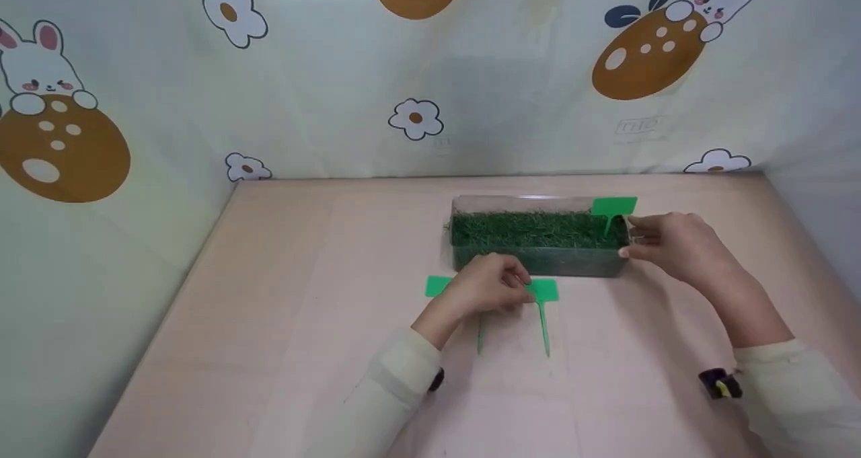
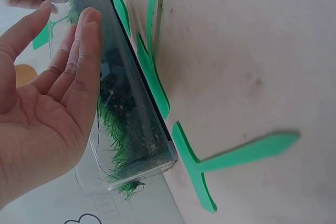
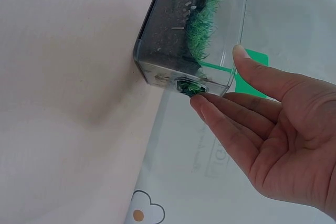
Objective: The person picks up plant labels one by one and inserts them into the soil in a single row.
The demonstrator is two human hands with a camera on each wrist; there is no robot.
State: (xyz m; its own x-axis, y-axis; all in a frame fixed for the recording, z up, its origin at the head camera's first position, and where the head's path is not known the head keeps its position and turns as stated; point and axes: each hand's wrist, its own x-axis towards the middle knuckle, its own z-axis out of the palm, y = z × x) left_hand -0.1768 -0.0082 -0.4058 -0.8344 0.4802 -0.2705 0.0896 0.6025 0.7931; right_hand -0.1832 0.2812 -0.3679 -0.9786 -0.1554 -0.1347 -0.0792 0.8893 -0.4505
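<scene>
A: Sleeves came first, nearest the lens. Cream cuffs, one per arm, low in the head view. Under them the table (image 1: 282, 323), pale pink, biggest thing in shot.

B: Behind it?

A: Printed backdrop (image 1: 323, 74) with rabbits, flowers and brown eggs stood along the far edge and both sides.

B: Next largest?

A: Clear plastic box (image 1: 538, 259), long and shallow, filled with green grass (image 1: 531, 229). It sat on the table right of centre, well out from the backdrop.

B: Hands?

A: Right hand (image 1: 672, 246) was at the box's right end. Fingers were straight, tips touching the end wall, thumb up at the rim. Not curled round anything. Left hand (image 1: 488, 286) lay just in front of the box's near wall. The left wrist view showed palm flat, fingers straight and together, gripping nothing.

B: Was it touching the box?

A: Close against the wall, contact couldn't be told.

B: Small stuff?

A: Three green T-shaped plant tags. One upright tag (image 1: 613, 208) stood in the grass at the box's right end, beside the right hand. One flat tag (image 1: 543, 310) lay on the table just right of the left hand, stake pointing toward the person. Another flat tag (image 1: 438, 286) lay mostly hidden under the left hand, head showing at its left.

B: Anything else?

A: Black wrist strap (image 1: 720, 383) at the right cuff.
</scene>
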